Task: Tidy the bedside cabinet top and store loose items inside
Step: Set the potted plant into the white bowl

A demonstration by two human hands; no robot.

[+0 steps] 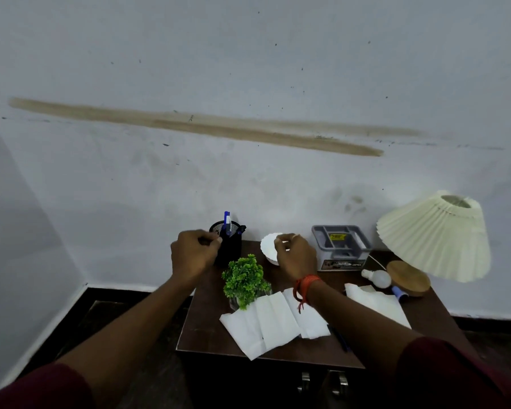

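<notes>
On the cabinet top [207, 329] are counted one black pen holder [229, 246], one green plant [244, 280], one white bowl [268, 247], one grey box [341, 246], one lamp [434, 236], one loose bulb [376, 277] and two lots of white paper [273, 323] [376, 304]. One blue pen [227, 221] is seen clearly in the holder, and one dark pen [340, 339] lies by the paper. Two hands [194, 253] [294, 255] and two handles [305, 379] [341, 380] are counted.
</notes>
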